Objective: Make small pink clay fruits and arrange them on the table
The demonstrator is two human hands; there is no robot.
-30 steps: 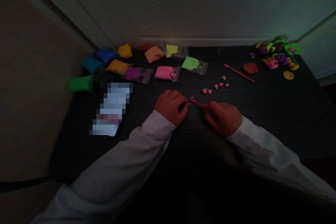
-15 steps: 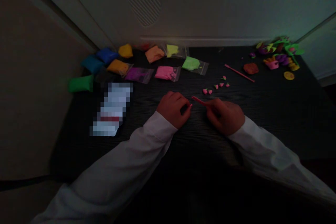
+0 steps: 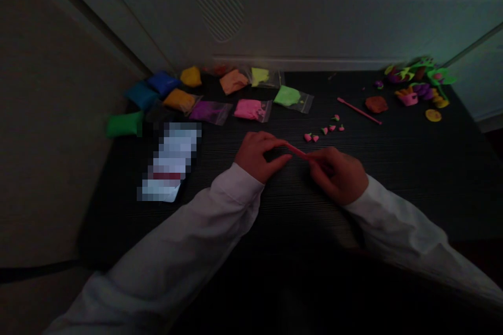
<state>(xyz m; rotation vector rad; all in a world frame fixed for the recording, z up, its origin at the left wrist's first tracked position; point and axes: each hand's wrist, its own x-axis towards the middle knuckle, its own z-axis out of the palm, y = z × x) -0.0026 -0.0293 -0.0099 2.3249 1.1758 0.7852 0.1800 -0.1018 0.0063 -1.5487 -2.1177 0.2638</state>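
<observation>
My right hand (image 3: 340, 174) is closed around a pink clay modelling tool (image 3: 297, 151), whose thin end points left. At that end, the index fingertip of my left hand (image 3: 262, 156) touches or nearly touches the tool. The left thumb is stretched out below, apart from the index finger; I cannot make out any clay piece on it. Just beyond the hands lie several tiny pink clay pieces with green tops, like little strawberries (image 3: 307, 137). Dim light hides fine detail at the fingertips.
Bags of coloured clay, among them a pink bag (image 3: 249, 109) and a green pouch (image 3: 124, 124), line the back left. A blurred phone (image 3: 173, 159) lies left. Rightward are a second pink tool (image 3: 359, 111), a brown-red clay lump (image 3: 376, 104) and colourful clay figures (image 3: 406, 96).
My left thumb and index finger have parted from a pinch that held a small pink piece. The index fingertip has come to the tool's end. My right hand still holds the tool.
</observation>
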